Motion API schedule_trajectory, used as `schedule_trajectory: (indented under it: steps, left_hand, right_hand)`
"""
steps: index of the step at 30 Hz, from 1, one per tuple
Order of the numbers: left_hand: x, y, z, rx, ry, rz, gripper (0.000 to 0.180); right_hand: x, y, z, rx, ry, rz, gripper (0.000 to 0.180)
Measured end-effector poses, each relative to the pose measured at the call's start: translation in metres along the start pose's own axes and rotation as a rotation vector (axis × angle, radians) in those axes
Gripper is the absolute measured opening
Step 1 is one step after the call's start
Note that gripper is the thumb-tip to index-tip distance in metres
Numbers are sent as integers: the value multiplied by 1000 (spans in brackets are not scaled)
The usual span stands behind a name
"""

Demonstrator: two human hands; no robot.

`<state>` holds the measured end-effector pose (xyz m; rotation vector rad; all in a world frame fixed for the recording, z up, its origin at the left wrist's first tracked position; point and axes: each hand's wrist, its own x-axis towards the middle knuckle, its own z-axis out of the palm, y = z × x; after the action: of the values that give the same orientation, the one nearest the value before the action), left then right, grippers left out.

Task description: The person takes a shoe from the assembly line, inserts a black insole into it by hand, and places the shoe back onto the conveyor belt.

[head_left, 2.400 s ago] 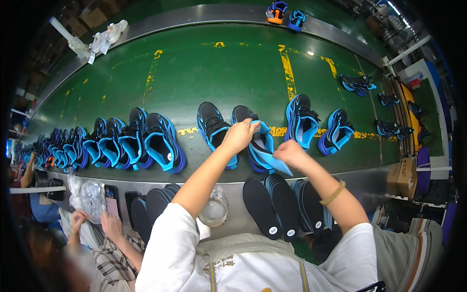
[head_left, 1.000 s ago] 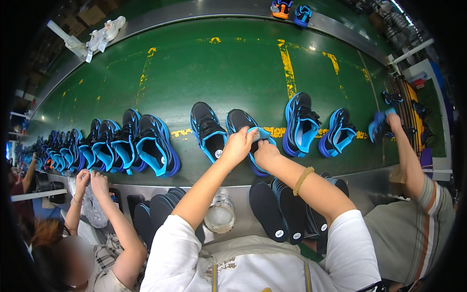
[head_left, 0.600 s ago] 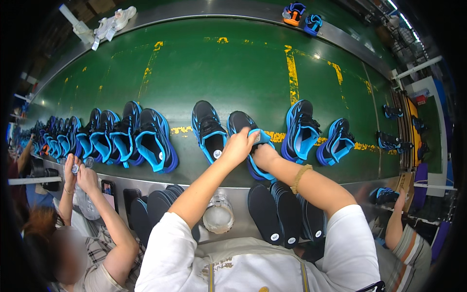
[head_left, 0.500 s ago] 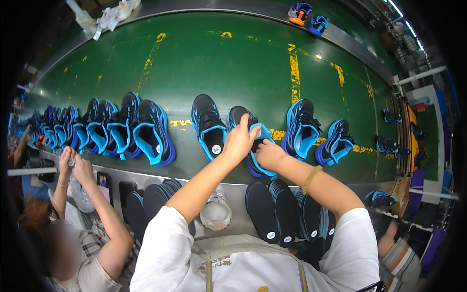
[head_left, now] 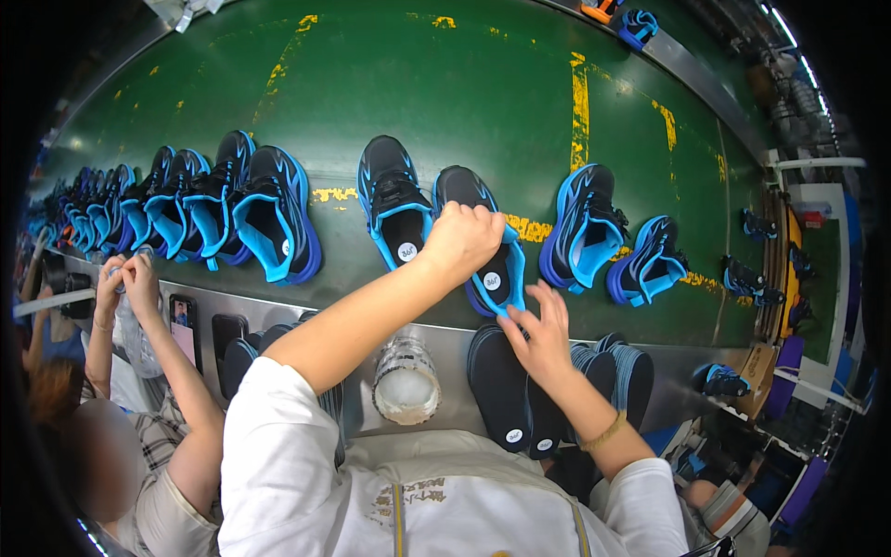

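Your left hand (head_left: 467, 243) pinches the shoe (head_left: 516, 278) by its upper, likely to hold it open, right of its mate (head_left: 393, 189) on the surface (head_left: 418, 84), while your right hand (head_left: 543, 336) spreads at the shoe's near end.

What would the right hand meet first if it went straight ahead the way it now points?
Most likely the heel end of the black-and-blue shoe at the left hand. The right hand's fingertips look close to it, perhaps touching; depth is unclear.
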<state>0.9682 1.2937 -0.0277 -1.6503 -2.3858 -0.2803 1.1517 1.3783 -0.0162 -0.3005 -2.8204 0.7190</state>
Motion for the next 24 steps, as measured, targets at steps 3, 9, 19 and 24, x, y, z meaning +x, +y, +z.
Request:
schedule_trajectory:
  steps: [3, 9, 19, 24]
  left_hand:
    - [-11, 13, -13, 1, -8, 65, 12]
    - [1, -7, -2, 178, -46, 118, 12]
    - [21, -16, 10, 314, -302, 380, 11]
    - [21, -20, 7, 267, -289, 406, 10]
  right_hand:
    - [-31, 1, 7, 225, -105, 220, 23]
    - [-8, 0, 11, 301, 51, 165, 18]
    - [8, -7, 9, 69, 162, 45, 14]
    - [50, -10, 8, 7, -292, -40, 39]
